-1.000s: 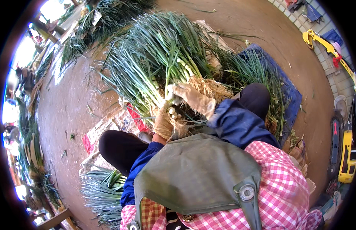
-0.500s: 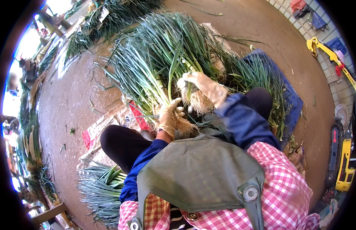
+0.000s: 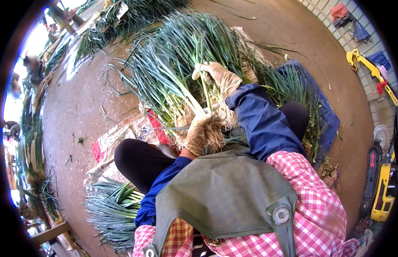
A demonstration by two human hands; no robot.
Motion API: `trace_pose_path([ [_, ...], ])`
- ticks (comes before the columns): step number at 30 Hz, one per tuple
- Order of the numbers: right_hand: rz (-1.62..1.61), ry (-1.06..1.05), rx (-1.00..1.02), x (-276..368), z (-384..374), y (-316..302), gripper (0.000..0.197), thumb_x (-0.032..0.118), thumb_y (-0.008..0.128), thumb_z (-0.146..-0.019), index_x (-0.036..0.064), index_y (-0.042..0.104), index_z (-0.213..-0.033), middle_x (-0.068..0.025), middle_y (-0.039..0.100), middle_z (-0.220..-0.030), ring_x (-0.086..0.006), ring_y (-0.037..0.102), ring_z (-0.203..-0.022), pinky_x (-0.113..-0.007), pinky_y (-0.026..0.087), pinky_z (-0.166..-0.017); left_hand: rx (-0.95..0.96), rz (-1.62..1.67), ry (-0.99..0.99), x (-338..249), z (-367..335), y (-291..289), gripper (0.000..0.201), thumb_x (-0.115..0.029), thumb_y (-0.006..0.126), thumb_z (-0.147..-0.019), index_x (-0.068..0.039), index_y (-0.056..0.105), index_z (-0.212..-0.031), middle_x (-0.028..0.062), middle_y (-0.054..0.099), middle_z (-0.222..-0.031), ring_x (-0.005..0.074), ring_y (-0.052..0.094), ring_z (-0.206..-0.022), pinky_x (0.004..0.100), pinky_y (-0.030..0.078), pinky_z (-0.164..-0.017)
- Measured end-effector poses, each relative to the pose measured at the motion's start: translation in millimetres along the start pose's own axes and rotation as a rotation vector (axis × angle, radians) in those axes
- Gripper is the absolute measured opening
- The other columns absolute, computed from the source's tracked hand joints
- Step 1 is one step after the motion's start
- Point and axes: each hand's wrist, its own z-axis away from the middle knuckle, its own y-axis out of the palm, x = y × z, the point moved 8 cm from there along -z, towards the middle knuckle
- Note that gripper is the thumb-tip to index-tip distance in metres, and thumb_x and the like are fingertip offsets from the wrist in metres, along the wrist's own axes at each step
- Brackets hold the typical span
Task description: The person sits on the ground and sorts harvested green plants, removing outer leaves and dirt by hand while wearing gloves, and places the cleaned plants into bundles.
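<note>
My left hand (image 3: 199, 133), in a tan glove, is closed around the pale lower stems of a few green onions (image 3: 188, 96), with stringy roots (image 3: 215, 138) sticking out beside the fingers. Higher up, my right hand (image 3: 219, 78), gloved too, pinches a single upright green onion stalk (image 3: 204, 91), whose lower end meets the left hand. Behind both hands spreads a large heap of green onions (image 3: 164, 55), leaves pointing away from me and roots toward me. Part of the heap's root ends is hidden by my hands.
On the right, loose leaves (image 3: 295, 88) lie over a blue sheet (image 3: 329, 115). Another bundle of green onions (image 3: 111, 210) rests at lower left, near a white and red sack (image 3: 117, 143). A yellow toy-like excavator (image 3: 383, 192) stands by the tiled wall (image 3: 361, 47).
My right hand has moved up and left, from the root clump to a stalk beside the left hand's bunch. My left hand has shifted slightly right, still gripping stems.
</note>
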Motion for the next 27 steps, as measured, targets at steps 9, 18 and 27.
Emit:
trace_pose_path([
  [9, 1.395, -0.377, -0.643, 31, 41, -6, 0.026, 0.033, 0.066, -0.083, 0.0072, 0.067, -0.087, -0.0138, 0.065, -0.089, -0.0313, 0.062, -0.082, -0.043, 0.048, -0.072, -0.249, -0.108, -0.027, 10, -8, -28, 0.024, -0.006, 0.056, -0.088, 0.008, 0.06, -0.106, 0.0142, 0.065, -0.078, 0.02, 0.064, -0.061, 0.0298, 0.057, -0.057],
  [18, 1.024, -0.485, -0.254, -13, 64, 30, 0.024, 0.024, 0.061, -0.091, 0.002, 0.063, -0.099, -0.0118, 0.063, -0.086, -0.0189, 0.059, -0.077, -0.031, 0.053, -0.07, -0.391, 0.037, 0.031, 9, -10, -39, 0.014, -0.004, 0.055, -0.087, 0.004, 0.058, -0.098, 0.0118, 0.063, -0.074, 0.0211, 0.062, -0.055, 0.0316, 0.056, -0.051],
  [27, 0.187, -0.474, -0.166, 75, 224, 7, 0.035, 0.041, 0.055, -0.094, 0.0067, 0.058, -0.088, -0.0062, 0.063, -0.08, -0.0161, 0.062, -0.076, -0.032, 0.052, -0.073, -0.25, -0.027, 0.035, 3, -12, -50, 0.03, -0.009, 0.056, -0.087, 0.006, 0.057, -0.113, 0.0112, 0.061, -0.08, 0.0196, 0.062, -0.066, 0.0353, 0.055, -0.065],
])
